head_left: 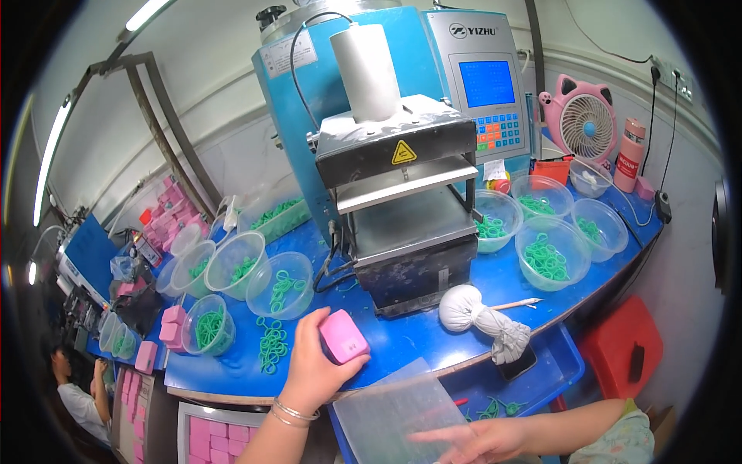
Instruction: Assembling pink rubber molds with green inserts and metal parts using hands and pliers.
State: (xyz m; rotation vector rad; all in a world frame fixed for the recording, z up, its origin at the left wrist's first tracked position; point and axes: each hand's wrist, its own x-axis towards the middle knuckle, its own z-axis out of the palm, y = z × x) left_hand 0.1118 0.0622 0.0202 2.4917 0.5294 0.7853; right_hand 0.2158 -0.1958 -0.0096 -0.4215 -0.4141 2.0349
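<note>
My left hand [315,371], with bracelets at the wrist, grips a small pink rubber-looking mould block [343,337] between thumb and fingers. It is held over the front edge of the blue table, left of the machine's dark base [417,278]. Lower right, my right hand [475,442] lies over a translucent sheet [398,417] with its index finger stretched out. I see nothing held in it; its lower part is cut off by the picture edge. Loose green rings [273,346] lie on the table beside my left hand.
Clear tubs [280,286] of green rings flank the blue machine [282,124]. A white cloth bundle [483,319] lies right of its base. Below are a blue drawer-like tray [553,379], a red stool [622,344] and a box of pink blocks [220,441]. Another person [81,394] sits far left.
</note>
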